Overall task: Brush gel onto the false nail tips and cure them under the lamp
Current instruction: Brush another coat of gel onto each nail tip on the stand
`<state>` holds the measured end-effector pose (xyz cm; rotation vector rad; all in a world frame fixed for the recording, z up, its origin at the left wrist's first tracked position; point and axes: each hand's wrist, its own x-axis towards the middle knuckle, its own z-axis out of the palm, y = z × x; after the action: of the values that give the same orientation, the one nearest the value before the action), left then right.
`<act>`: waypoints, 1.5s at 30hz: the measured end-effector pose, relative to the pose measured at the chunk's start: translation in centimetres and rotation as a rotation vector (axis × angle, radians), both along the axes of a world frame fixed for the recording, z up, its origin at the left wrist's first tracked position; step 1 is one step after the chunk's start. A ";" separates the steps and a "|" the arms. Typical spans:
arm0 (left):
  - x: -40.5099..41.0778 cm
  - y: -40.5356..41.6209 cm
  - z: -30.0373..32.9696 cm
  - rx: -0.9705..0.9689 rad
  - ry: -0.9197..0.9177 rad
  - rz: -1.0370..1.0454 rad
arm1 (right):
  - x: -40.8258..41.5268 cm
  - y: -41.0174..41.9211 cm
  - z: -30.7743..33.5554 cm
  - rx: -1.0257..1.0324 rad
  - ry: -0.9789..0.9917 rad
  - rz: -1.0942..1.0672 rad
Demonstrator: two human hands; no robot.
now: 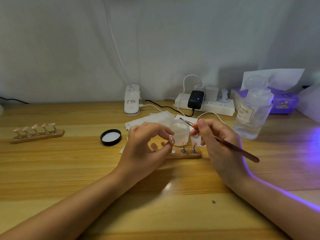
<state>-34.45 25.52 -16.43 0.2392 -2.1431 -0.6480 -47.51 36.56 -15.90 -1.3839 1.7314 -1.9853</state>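
Note:
My left hand [147,144] pinches a pink false nail tip with white dots [171,139] just above a wooden holder [187,155]. Two more pink tips [183,142] stand on metal pegs in that holder. My right hand [218,141] grips a thin brush [237,148] like a pen. Its metal front end [186,121] points over an open jar of clear gel [179,131] behind the holder. A second wooden holder with several pink tips [37,132] sits at the far left. Purple lamp light [313,149] falls on the table from the right edge; the lamp itself is out of view.
The jar's black lid [110,137] lies left of my hands. White wipes [152,118] lie behind the jar. A clear liquid bottle [254,110] stands at the right. At the back are a white clip lamp base [132,102], a power strip with chargers [204,103], cables, and a purple tissue box [284,100].

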 end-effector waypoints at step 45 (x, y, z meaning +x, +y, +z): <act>-0.1 -0.4 0.1 0.223 0.079 0.003 | -5.3 -3.5 4.8 0.422 -0.222 -0.187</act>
<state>-34.51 25.07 -16.32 0.3314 -1.9946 -0.8818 -52.78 33.03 -11.09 -0.8607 2.0736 -1.6421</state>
